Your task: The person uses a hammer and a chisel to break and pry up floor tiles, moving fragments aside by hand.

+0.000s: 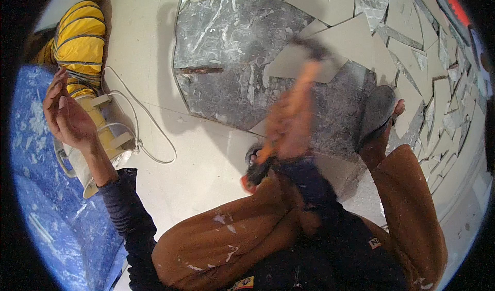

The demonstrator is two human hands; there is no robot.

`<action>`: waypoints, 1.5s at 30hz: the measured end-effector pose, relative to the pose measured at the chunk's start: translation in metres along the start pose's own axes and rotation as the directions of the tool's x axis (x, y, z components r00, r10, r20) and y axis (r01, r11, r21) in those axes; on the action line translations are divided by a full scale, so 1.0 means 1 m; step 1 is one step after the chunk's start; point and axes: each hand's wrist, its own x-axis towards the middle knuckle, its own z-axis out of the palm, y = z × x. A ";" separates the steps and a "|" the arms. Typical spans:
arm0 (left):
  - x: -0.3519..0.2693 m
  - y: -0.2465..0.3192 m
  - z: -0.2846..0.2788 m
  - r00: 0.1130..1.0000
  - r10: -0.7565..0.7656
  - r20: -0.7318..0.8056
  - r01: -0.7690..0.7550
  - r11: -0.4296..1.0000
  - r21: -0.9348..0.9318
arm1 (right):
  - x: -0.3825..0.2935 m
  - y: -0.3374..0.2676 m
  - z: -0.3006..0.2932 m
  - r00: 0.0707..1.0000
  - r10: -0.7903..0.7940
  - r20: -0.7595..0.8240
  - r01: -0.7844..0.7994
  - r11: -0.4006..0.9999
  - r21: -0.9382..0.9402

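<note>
My right hand [292,117] grips the orange handle of a hammer [309,70]. Both are smeared by motion blur. The hammer's dark head is over a broken piece of beige tile [286,65], and whether it touches cannot be told. Raised at the left, my left hand [69,115] holds nothing, its fingers loosely bent. Beneath the hammer, broken beige tiles [348,39] lie around a patch of bare grey floor [228,32]. On that patch rests a rusty flat metal bar, perhaps a chisel [199,70].
A yellow ribbed duct hose [81,32] joins a cream blower [104,132] at left, its white cord [154,161] looped on pale flooring. Dusty blue sheeting [50,198] lies beside it. Many tile shards [441,94] spread rightwards past my sandalled foot [377,113].
</note>
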 end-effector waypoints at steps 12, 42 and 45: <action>-0.001 -0.002 0.020 0.998 0.001 0.069 0.005 0.997 -0.083 | 0.036 0.079 -0.029 0.997 0.075 0.002 -0.075 0.997 -0.031; -0.014 -0.006 0.124 0.648 -0.441 0.621 0.409 0.889 0.205 | 0.013 0.008 -0.010 0.991 0.132 0.000 -0.124 0.935 -0.331; -0.071 -0.027 0.160 0.545 -0.407 0.733 0.217 0.913 0.346 | 0.010 -0.029 0.005 0.999 -0.008 0.036 0.026 0.864 -0.503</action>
